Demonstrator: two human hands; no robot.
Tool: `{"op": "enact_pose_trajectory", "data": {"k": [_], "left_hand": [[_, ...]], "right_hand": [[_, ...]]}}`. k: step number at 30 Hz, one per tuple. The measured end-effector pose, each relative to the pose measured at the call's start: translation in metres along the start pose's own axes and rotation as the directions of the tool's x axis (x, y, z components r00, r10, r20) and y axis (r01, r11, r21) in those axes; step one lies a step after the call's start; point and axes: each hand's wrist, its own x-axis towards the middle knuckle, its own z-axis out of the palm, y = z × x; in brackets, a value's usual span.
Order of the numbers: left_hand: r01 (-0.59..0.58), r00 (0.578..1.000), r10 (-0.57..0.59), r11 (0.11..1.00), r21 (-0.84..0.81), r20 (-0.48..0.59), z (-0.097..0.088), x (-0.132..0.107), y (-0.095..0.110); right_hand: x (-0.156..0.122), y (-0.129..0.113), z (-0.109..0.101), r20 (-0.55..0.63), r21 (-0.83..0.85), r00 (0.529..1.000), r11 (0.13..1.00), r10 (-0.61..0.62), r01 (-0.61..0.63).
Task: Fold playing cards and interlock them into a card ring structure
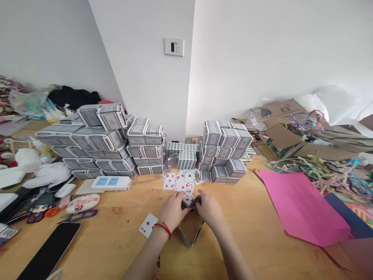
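Playing cards stand on edge in a diamond-shaped frame (198, 232) on the wooden table (239, 202), with bare wood showing inside. At its far side, my left hand (174, 210), with a red string bracelet (164, 229) at the wrist, pinches a dark-edged playing card. My right hand (209, 210) has its fingers closed on another card opposite. The hands partly hide both cards. Several loose playing cards (169, 181) lie face up just beyond my fingers. A three of diamonds (148, 224) rests left of my left wrist.
Stacked blocks of grey-backed cards rise at left (101, 165) and right (229, 147); green-patterned blocks (187, 159) stand between. A power strip (111, 182), purple-handled snips (84, 215) and a black phone (51, 251) lie left. Pink paper (303, 206) and tangled yarn (323, 167) are right.
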Motion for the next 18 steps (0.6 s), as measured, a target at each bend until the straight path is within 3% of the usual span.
{"op": "enact_pose_trajectory", "data": {"k": [5,11,15,18], "left_hand": [[-0.053,0.999,0.053,0.998,-0.033,0.010,0.008,-0.003,-0.002],[-0.066,0.996,0.064,0.997,0.041,0.059,0.007,-0.005,0.003],[-0.059,0.996,0.054,0.996,0.067,0.073,0.007,-0.008,0.007],[-0.090,0.992,0.084,0.994,0.068,0.091,0.003,-0.010,0.006]], "right_hand": [[-0.002,-0.016,0.003,0.016,-0.154,1.000,0.988,0.000,0.002],[-0.006,-0.019,0.004,0.033,-0.230,0.999,0.973,-0.007,0.014],[-0.009,-0.019,0.007,0.016,-0.207,1.000,0.978,-0.006,0.009],[-0.009,-0.009,0.005,0.002,-0.072,0.998,0.996,-0.060,0.060]]}}
